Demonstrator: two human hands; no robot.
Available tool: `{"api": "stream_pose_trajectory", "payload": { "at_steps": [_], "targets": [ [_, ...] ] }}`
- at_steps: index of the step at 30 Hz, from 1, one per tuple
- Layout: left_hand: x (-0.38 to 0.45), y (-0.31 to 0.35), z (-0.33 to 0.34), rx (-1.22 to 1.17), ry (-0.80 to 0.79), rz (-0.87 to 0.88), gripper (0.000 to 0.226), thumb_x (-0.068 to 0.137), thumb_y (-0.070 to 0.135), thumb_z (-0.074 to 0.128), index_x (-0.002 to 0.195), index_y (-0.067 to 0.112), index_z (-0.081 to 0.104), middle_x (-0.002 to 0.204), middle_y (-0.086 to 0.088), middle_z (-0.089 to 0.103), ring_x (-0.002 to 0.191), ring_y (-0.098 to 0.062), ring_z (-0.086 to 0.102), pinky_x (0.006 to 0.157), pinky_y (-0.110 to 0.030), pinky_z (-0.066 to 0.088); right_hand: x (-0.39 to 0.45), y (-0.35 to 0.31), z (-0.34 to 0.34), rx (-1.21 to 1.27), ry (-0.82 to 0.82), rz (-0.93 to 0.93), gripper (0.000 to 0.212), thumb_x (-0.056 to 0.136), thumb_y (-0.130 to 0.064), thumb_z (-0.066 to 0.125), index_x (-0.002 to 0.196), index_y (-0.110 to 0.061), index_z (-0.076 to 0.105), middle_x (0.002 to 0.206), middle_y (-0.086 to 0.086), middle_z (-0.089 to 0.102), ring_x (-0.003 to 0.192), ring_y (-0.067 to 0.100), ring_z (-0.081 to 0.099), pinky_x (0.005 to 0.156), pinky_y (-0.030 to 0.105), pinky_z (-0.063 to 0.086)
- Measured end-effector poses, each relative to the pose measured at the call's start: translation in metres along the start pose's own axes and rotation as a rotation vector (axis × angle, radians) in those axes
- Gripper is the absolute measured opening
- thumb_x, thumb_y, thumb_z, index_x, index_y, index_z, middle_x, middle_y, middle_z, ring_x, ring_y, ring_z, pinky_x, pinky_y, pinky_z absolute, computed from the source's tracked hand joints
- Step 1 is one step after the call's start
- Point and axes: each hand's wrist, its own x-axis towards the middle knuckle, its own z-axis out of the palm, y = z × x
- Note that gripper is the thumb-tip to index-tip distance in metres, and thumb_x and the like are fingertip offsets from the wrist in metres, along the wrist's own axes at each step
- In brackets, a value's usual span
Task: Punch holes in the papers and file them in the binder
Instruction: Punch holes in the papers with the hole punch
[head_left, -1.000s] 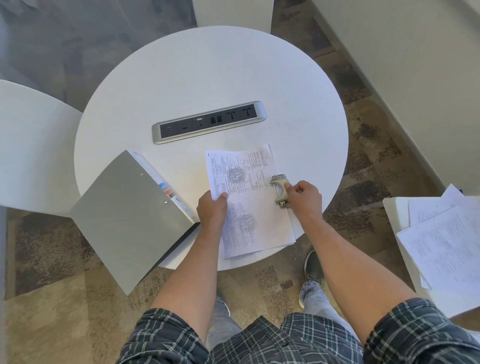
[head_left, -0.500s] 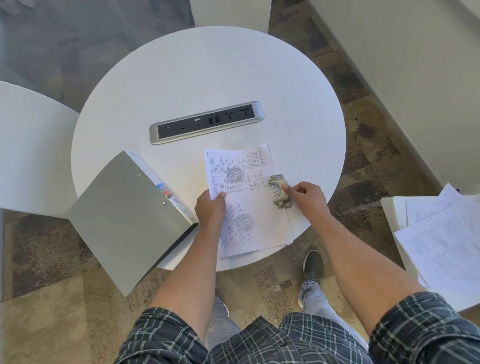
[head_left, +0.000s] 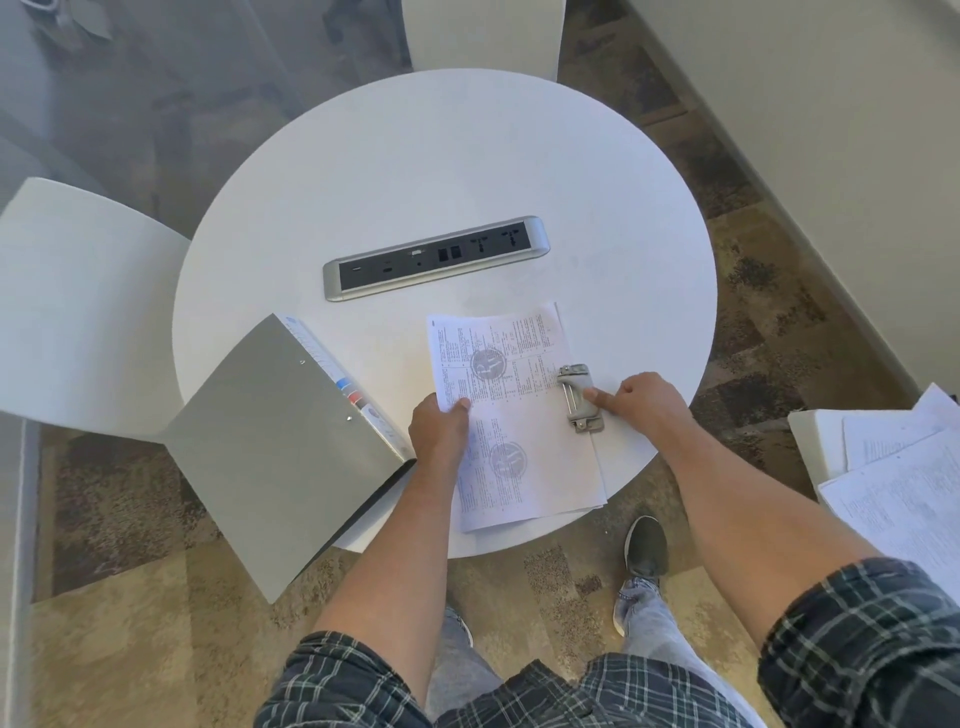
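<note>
The binder (head_left: 291, 447) lies open on the table (head_left: 467, 171), its cover hanging over the near edge. The papers (head_left: 514, 415) rest on its right half with their right edge at the ring clamp (head_left: 581, 397), so filing looks underway. Whether they are punched or seated cannot be told. More sheets (head_left: 904, 478) wait well apart to the right, apparently unfiled. The left hand (head_left: 441, 431) pinches the papers' left edge, fingers curled. The right hand (head_left: 641, 402), loosely closed, presses its fingertips against the clamp.
</note>
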Motion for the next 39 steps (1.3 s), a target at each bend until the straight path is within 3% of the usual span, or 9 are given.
{"api": "stream_pose_trajectory", "payload": {
  "at_steps": [5,7,10,14,22,27,35,39],
  "targets": [
    [0.0,0.0,-0.001,0.017,-0.003,0.017,0.012,0.096,0.026,0.063,0.101,0.016,0.066,0.1,0.0,0.069,0.09,-0.024,0.063,0.076,-0.03,0.045,-0.013,0.001,0.005,-0.011,0.082,-0.069,0.049,0.087,-0.066,0.067,0.076,-0.02,0.054,0.076,-0.005,0.059,0.07,0.018,0.057,0.06,0.031,0.039],
    [-0.003,-0.001,-0.003,0.016,-0.007,0.03,0.011,0.096,0.025,0.063,0.101,0.016,0.066,0.098,0.001,0.068,0.089,-0.024,0.062,0.075,-0.029,0.044,-0.018,0.001,0.007,0.056,0.095,-0.192,0.033,0.092,-0.058,0.066,0.09,-0.025,0.064,0.088,-0.009,0.063,0.08,0.015,0.061,0.066,0.033,0.044],
    [-0.007,-0.002,-0.006,0.021,-0.012,0.051,0.016,0.097,0.025,0.062,0.107,0.014,0.069,0.1,0.0,0.069,0.09,-0.024,0.063,0.075,-0.029,0.045,-0.025,0.004,0.009,0.172,0.107,-0.238,0.023,0.098,-0.042,0.066,0.093,-0.02,0.07,0.087,-0.008,0.067,0.079,0.013,0.062,0.066,0.031,0.047],
    [-0.013,-0.001,-0.008,0.017,0.0,0.072,0.018,0.097,0.024,0.062,0.109,0.013,0.069,0.099,0.001,0.067,0.089,-0.024,0.062,0.074,-0.028,0.045,-0.024,0.004,0.002,0.257,0.131,-0.148,0.026,0.1,-0.031,0.063,0.091,-0.008,0.069,0.075,-0.002,0.064,0.067,0.016,0.056,0.056,0.028,0.039],
    [-0.019,-0.001,-0.012,0.02,-0.002,0.074,0.017,0.098,0.026,0.062,0.105,0.013,0.07,0.099,0.0,0.069,0.086,-0.023,0.062,0.073,-0.028,0.044,-0.014,0.006,-0.005,0.192,0.252,-0.043,0.024,0.104,-0.032,0.055,0.094,-0.012,0.064,0.078,-0.002,0.065,0.067,0.014,0.057,0.055,0.029,0.039],
    [-0.018,-0.005,-0.014,0.006,-0.05,0.067,0.019,0.096,0.03,0.064,0.104,0.014,0.07,0.1,0.0,0.072,0.089,-0.024,0.066,0.075,-0.031,0.051,-0.007,0.004,-0.011,0.134,0.288,0.01,0.029,0.104,-0.034,0.053,0.108,-0.008,0.067,0.097,0.009,0.072,0.088,0.029,0.068,0.069,0.035,0.05],
    [-0.019,-0.004,-0.005,0.003,-0.129,0.077,0.02,0.096,0.03,0.064,0.107,0.015,0.07,0.105,-0.001,0.072,0.093,-0.023,0.067,0.077,-0.032,0.053,-0.005,0.002,-0.011,0.095,0.295,0.058,0.033,0.104,-0.035,0.051,0.11,-0.006,0.067,0.096,0.011,0.072,0.089,0.031,0.068,0.075,0.04,0.056],
    [-0.021,-0.001,-0.002,0.064,-0.111,0.079,0.022,0.095,0.031,0.065,0.106,0.013,0.063,0.104,-0.001,0.068,0.087,-0.019,0.063,0.065,-0.028,0.045,-0.007,0.003,-0.011,0.098,0.296,0.057,0.033,0.104,-0.035,0.051,0.112,-0.008,0.067,0.097,0.011,0.073,0.09,0.032,0.068,0.074,0.037,0.053]
  ]
}}
